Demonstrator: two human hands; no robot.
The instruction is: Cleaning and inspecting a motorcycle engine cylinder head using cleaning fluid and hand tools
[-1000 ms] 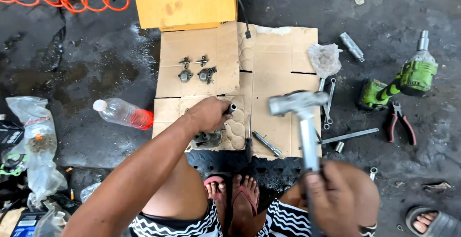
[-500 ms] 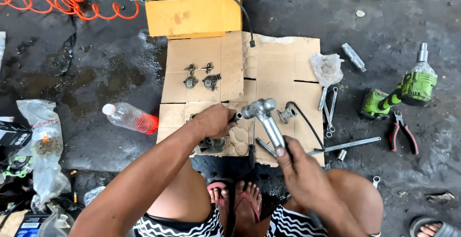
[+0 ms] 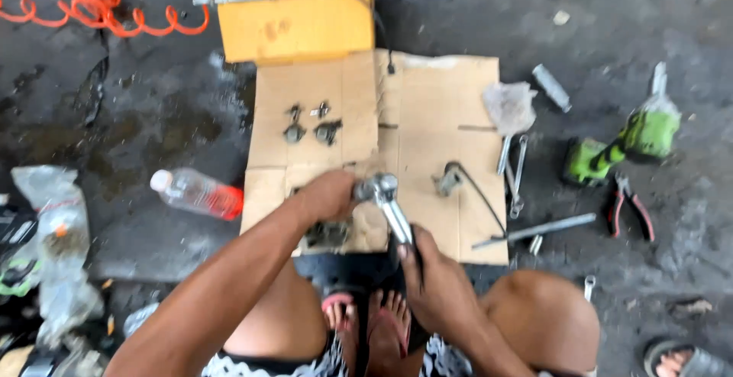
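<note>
Gripping hammer (image 3: 385,205), part (image 3: 328,232) on cardboard (image 3: 427,125)

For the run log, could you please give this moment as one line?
right hand: grips hammer handle | left hand: holds metal part on cardboard | hammer head beside left hand

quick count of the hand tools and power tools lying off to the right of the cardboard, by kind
Green power tool: 1
Red-handled pliers: 1
Wrenches: 2
Long metal bar: 1
Short grey cylinder: 1
Total: 6

The hammer in the right hand, beside the left hand, is not counted.
</note>
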